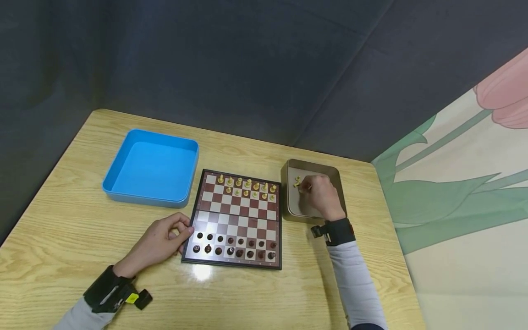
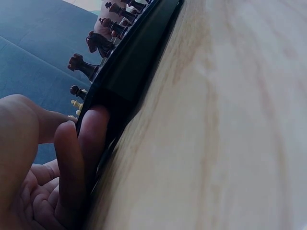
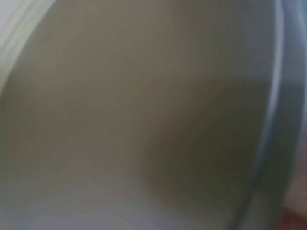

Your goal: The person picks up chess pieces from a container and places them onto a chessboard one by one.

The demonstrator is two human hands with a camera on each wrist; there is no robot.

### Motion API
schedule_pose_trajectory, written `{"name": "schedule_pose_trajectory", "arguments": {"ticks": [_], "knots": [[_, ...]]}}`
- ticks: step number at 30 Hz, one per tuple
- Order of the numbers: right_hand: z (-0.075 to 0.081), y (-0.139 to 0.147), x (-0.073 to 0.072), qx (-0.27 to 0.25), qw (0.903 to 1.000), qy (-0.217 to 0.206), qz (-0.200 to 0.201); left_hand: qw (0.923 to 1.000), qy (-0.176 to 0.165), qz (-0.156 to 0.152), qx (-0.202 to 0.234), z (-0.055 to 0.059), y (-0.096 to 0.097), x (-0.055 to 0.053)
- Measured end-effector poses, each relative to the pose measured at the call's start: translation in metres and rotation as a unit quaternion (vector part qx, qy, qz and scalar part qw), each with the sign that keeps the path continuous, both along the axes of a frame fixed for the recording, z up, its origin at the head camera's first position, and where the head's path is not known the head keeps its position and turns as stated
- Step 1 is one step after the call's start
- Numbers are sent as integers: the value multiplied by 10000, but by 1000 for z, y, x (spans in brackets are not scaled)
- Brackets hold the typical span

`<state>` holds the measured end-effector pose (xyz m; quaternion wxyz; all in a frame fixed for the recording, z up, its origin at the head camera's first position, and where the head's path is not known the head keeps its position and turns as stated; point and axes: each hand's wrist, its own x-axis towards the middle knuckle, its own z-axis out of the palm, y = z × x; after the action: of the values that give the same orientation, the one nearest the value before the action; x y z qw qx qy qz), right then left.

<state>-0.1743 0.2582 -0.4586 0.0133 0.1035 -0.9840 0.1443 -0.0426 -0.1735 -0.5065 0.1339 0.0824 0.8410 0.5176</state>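
Observation:
A magnetic chessboard [image 1: 235,222] lies on the table, with dark chess pieces [image 1: 230,251] in two rows on the near side and cream chess pieces [image 1: 247,183] in two rows on the far side. My left hand [image 1: 162,238] holds the board's left edge near its front corner. In the left wrist view, fingertips [image 2: 93,127] press against the black side of the board. My right hand [image 1: 322,195] reaches into a metal tin [image 1: 292,213], fingers bent down beside a few loose cream pieces [image 1: 297,178]. Its fingertips are too small and hidden to show a grip.
A blue square tray [image 1: 152,169] stands at the back left of the wooden table [image 1: 156,302]. Dark cloth panels [image 1: 231,73] rise behind the table, and a flower-patterned curtain [image 1: 449,197] hangs at the right. The tin's wall [image 3: 120,96] fills most of the right wrist view, blurred.

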Motion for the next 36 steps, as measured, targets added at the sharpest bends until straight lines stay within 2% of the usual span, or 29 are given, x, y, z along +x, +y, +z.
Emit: {"name": "schedule_pose_trajectory", "arguments": {"ticks": [6, 12, 23, 27, 36], "knots": [[6, -1, 2, 64, 9999, 112, 57, 10000, -36, 6, -44, 1, 0, 0], [20, -10, 3, -82, 9974, 612, 361, 10000, -31, 19, -54, 2, -1, -1], [55, -57, 12, -442, 9877, 1151, 962, 10000, 1, -15, -53, 3, 1, -2], [63, -77, 13, -559, 9847, 1041, 1279, 10000, -40, 7, -74, 2, 1, -3], [69, -119, 15, -841, 9792, 841, 1642, 10000, 7, -25, -55, 0, 0, -2]]}}
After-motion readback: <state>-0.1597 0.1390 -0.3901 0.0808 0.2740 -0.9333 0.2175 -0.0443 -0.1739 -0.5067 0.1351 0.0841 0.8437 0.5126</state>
